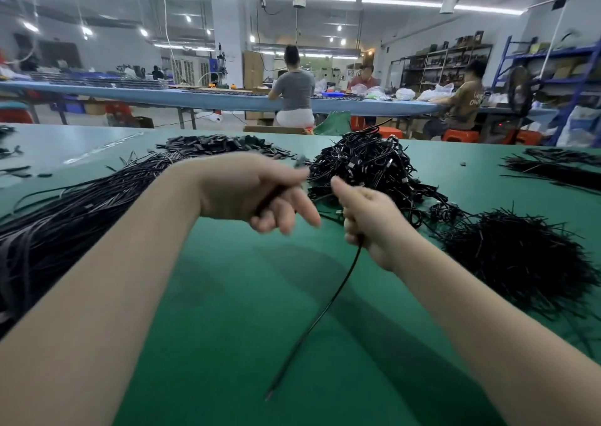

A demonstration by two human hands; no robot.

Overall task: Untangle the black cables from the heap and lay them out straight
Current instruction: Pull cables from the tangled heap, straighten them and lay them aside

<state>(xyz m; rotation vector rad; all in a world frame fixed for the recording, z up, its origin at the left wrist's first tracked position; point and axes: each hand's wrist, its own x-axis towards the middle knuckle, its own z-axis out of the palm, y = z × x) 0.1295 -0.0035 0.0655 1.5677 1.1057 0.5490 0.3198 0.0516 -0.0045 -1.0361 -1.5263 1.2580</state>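
Here both hands are raised over the green counter (227,295), close together but apart: the right hand (367,217) grips a black cable (320,315) that hangs toward the person, the left hand (257,191) curls round a blurred dark strand, and the tangled heap (367,165) sits just beyond them.

Right hand (367,217) gripping black cable (328,305), left hand (257,191) pinching another, tangled heap (367,165) behind

Bare green worktop (247,311) lies open centre-front; straightened cables (74,214) block left, tangled heap (367,165) ahead, cut-wire pile (520,256) right.
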